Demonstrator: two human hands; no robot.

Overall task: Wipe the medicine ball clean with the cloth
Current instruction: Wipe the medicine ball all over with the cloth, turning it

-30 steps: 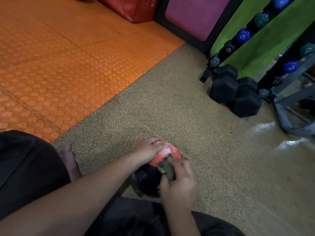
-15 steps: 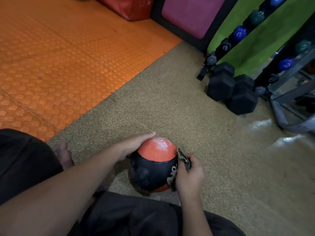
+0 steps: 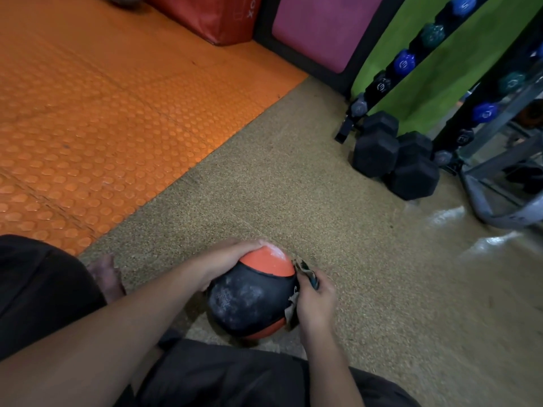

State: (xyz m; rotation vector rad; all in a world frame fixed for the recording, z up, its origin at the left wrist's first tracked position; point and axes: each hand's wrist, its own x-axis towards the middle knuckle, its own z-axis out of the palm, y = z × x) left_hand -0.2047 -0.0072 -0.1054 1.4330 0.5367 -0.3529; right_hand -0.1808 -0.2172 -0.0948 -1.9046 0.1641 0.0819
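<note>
- The left hand [image 3: 227, 259] lies over the upper left side of the medicine ball [image 3: 249, 301], fingers spread along its curve and reaching the orange top, steadying it.
- The right hand [image 3: 316, 302] presses against the ball's right side, its fingers curled round a crumpled cloth [image 3: 307, 273] that is bunched between palm and ball.
- The two hands are apart, one on each flank of the ball.
- The ball, black with orange bands and a dusty, whitish film, sits on the speckled tan floor [image 3: 293, 186] just in front of the person's dark-clothed legs.
- A bare foot [image 3: 105, 274] rests on the floor to the ball's left.
- Orange studded matting [image 3: 102, 98] covers the floor's far left.
- Black hex dumbbells [image 3: 393, 157] sit at the far right, beside a rack [image 3: 396, 66] of small coloured dumbbells.
</note>
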